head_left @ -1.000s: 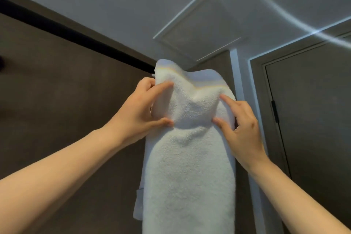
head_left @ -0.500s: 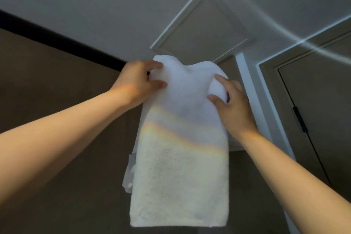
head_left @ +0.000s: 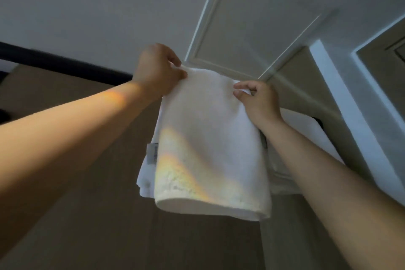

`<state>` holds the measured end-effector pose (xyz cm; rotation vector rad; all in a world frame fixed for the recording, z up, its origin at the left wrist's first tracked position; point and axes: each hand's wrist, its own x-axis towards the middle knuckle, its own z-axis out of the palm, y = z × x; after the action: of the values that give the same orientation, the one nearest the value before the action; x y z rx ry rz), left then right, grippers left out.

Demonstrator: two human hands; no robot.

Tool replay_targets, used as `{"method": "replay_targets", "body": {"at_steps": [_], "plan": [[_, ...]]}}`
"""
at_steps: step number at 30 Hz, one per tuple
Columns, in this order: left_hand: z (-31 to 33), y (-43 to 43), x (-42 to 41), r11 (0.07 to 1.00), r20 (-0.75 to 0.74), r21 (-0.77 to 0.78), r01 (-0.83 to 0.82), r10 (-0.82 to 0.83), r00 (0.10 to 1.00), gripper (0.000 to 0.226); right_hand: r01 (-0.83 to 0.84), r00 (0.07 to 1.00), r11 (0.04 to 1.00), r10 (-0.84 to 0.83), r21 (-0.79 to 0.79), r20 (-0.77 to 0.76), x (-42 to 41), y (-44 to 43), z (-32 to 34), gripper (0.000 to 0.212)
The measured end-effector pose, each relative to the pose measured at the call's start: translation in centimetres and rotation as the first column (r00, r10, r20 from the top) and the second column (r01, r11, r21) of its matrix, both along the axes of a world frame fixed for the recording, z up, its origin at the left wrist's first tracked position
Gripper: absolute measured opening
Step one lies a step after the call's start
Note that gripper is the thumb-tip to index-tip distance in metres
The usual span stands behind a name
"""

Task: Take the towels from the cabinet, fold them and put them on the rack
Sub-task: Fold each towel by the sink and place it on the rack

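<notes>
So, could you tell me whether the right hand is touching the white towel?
Touching. The head view shows the right hand pinching the white towel at its upper right edge.

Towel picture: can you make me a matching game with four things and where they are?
1 left hand
2 right hand
3 small grey label
4 square white ceiling panel

A overhead, above the hands
B pinches the top right corner of the white fluffy towel
C on the towel's left edge
D grips the towel's top left corner

Pairs: 1-D, 2-B, 3-C, 4-A
</notes>
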<state>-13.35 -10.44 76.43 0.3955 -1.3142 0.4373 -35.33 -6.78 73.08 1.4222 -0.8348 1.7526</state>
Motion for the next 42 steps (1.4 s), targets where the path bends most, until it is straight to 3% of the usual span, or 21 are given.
{"method": "replay_targets", "body": {"at_steps": [2, 3, 5, 8, 12, 16, 20, 24, 29, 32, 38, 42], "plan": [[0.8, 0.0, -0.6, 0.992, 0.021, 0.071, -0.104, 0.102, 0.995, 0.017, 0.167, 0.983, 0.981, -0.158, 0.102, -0.092, -0.7, 0.0, 1.3, 0.018], [1.1, 0.0, -0.7, 0.984, 0.033, 0.108, -0.143, 0.14, 0.99, 0.018, 0.241, 0.965, 0.956, -0.219, 0.169, -0.143, -1.1, 0.2, 1.6, 0.031], [0.9, 0.5, -0.8, 0.96, 0.057, 0.169, -0.224, 0.217, 0.974, 0.03, 0.295, 0.945, 0.913, -0.235, 0.283, -0.226, -1.9, 0.6, 1.4, 0.048], [-1.5, 1.6, -1.0, 0.933, 0.116, 0.14, -0.33, 0.316, 0.942, 0.047, 0.34, 0.918, 0.88, -0.236, 0.33, -0.318, -2.5, 0.8, 0.2, 0.05], [-5.1, 3.0, -0.5, 0.948, 0.195, 0.056, -0.315, 0.299, 0.934, 0.04, 0.426, 0.882, 0.84, -0.304, 0.337, -0.359, -1.8, 1.3, -0.3, 0.051], [-7.5, 4.4, -0.1, 0.97, 0.15, 0.11, -0.217, 0.199, 0.968, 0.066, 0.451, 0.88, 0.804, -0.328, 0.387, -0.344, -1.5, 2.1, -0.5, 0.069], [-8.4, 4.2, 0.7, 0.925, 0.21, 0.308, -0.224, 0.164, 0.964, 0.074, 0.311, 0.933, 0.879, -0.21, 0.361, -0.291, -1.0, 2.7, -1.6, 0.056], [-8.7, 3.8, 0.1, 0.872, 0.183, 0.472, -0.128, 0.045, 0.982, 0.056, 0.297, 0.937, 0.887, -0.201, 0.354, -0.284, -0.4, 3.3, -2.9, 0.053], [-9.4, 4.2, -0.2, 0.851, -0.005, 0.494, 0.179, -0.202, 0.979, 0.03, 0.164, 0.979, 0.933, -0.113, 0.32, -0.172, -0.2, 4.7, -5.1, 0.051], [-9.8, 4.8, -0.1, 0.84, -0.039, 0.481, 0.249, -0.263, 0.964, 0.027, 0.137, 0.99, 0.952, -0.119, 0.273, -0.081, -1.0, 5.2, -7.9, 0.039], [-11.8, 5.0, 0.3, 0.793, 0.046, 0.555, 0.25, -0.329, 0.943, 0.029, -0.095, 0.995, 0.836, 0.076, 0.54, 0.057, -2.3, 6.0, -10.5, 0.044], [-12.5, 5.1, 0.3, 0.865, 0.019, 0.445, 0.232, -0.268, 0.963, 0.016, -0.281, 0.959, 0.768, 0.198, 0.575, 0.205, -2.0, 5.5, -9.7, 0.043]]}}
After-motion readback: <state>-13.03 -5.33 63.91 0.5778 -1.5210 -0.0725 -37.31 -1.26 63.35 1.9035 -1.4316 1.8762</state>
